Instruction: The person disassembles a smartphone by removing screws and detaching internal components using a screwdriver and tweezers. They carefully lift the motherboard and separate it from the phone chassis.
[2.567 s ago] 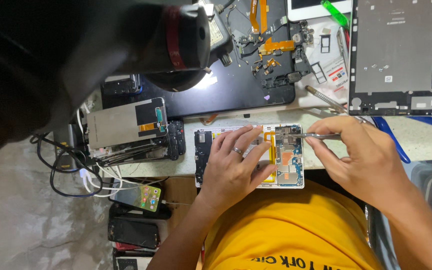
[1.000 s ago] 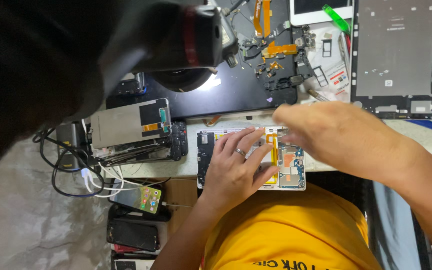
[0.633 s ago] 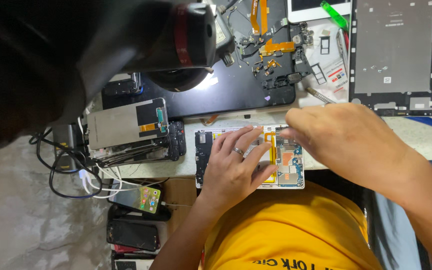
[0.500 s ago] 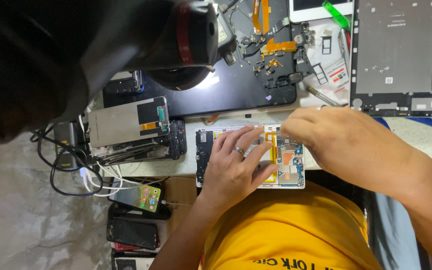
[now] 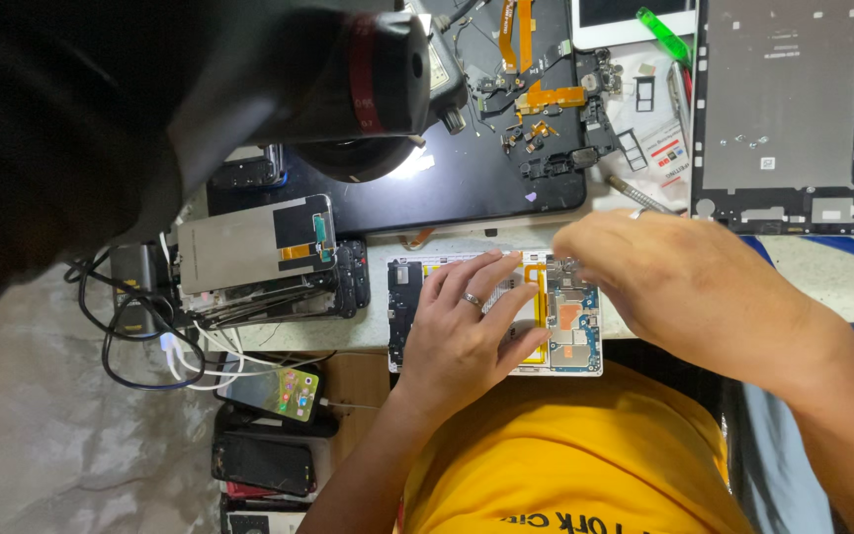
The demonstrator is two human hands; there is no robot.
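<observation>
The left hand (image 5: 467,331) lies flat, fingers spread, on the opened white-framed phone (image 5: 494,313) at the bench's near edge, while the right hand (image 5: 679,287) hovers above its circuit board, grip hidden.

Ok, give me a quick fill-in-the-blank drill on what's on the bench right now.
1. The left hand lies flat on the opened ____, its back cover off.
2. A finger of that hand wears a ____.
3. The right hand hovers at the circuit board end of the device, which lies to the ____ of the left hand.
4. The person's shirt is ____.

Missing words: phone; ring; right; yellow
</observation>
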